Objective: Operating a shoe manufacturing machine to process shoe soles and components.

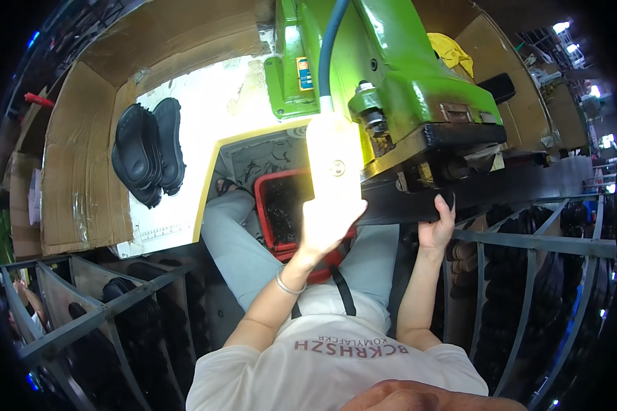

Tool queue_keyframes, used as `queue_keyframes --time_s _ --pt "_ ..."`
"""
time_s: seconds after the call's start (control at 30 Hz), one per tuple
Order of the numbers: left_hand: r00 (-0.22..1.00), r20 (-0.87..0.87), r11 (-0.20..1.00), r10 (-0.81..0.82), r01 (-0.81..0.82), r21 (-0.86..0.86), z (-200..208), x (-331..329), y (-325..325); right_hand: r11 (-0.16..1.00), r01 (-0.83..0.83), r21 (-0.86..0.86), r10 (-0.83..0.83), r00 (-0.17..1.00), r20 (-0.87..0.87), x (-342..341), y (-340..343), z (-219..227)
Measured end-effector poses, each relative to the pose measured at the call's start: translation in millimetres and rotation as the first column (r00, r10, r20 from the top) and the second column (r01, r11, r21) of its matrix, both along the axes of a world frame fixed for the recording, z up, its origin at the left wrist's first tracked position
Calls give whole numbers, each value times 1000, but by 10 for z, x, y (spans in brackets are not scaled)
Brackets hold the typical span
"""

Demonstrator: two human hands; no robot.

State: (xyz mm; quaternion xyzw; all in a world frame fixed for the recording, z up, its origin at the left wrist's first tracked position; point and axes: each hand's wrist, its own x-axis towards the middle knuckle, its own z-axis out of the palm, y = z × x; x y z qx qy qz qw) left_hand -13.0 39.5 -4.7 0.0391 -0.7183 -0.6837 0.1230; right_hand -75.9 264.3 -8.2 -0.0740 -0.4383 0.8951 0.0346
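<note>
My left hand (328, 229) is up close to the glaring lamp (334, 157) below the green machine (418, 75). The glare washes out most of its fingers, so what it holds is unclear. My right hand (435, 229) is bent at a dark edge under the machine's black head (463, 133), thumb pointing up. Its fingers look closed on something dark that merges with the black surface behind. To the left, a stack of black shoe soles (140, 154) lies on the white table (161, 222).
A red bin (262, 205) with black scraps stands between my legs. Cardboard walls (82, 157) border the table's left and back. Metal racks with black soles flank me, left rack (106, 308) and right rack (548, 243). A yellow cloth (451, 53) lies behind the machine.
</note>
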Motion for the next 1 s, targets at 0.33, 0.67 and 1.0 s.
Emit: queue_keyframes --time_s 0.33,0.67,1.0 --pt "977 119 857 178 -213 469 -101 514 -600 986 -160 40 159 987 37 162 -674 -6" --pt "918 275 948 -287 230 222 -308 810 -625 884 -430 184 446 893 -55 58 -1033 164" --pt "986 -153 869 -66 -18 -494 18 -76 -101 850 -417 321 420 905 64 757 -761 -247"
